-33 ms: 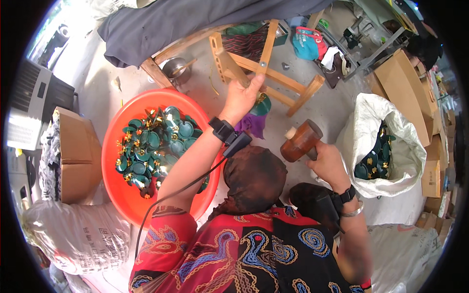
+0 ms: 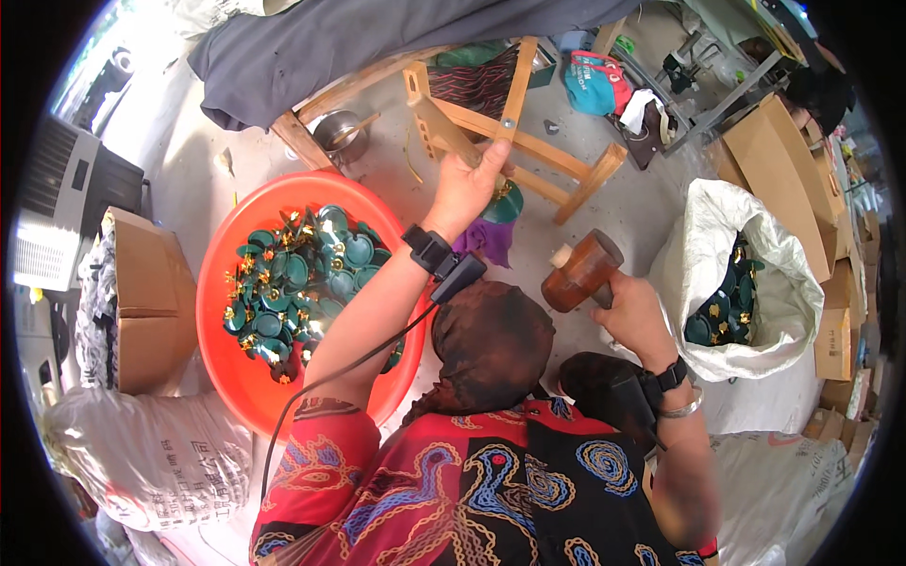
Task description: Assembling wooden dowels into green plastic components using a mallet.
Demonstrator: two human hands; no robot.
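Observation:
My left hand (image 2: 469, 191) is closed around a thick wooden rod (image 2: 440, 127), which leans up and to the left. Just under the hand shows a round dark-green disc (image 2: 507, 203) with a bit of gold on it, partly covered by the fingers. A purple cloth (image 2: 486, 241) lies below the disc. With my right hand (image 2: 632, 319) I grip the handle of a brown wooden mallet (image 2: 587, 272), its head held apart from the rod, to the right. What the rod's lower end touches is hidden by my left hand.
At left, a red basin (image 2: 219, 377) holds many green discs with gold pieces. A white woven sack (image 2: 788, 330) with similar discs stands at right. Ahead are a wooden frame (image 2: 557, 160) and a metal pot (image 2: 342, 139). Cardboard boxes (image 2: 156, 302) and full sacks (image 2: 151, 457) flank me.
The upper end of the wooden rod has shifted slightly left. The mallet and my right hand have stayed in place.

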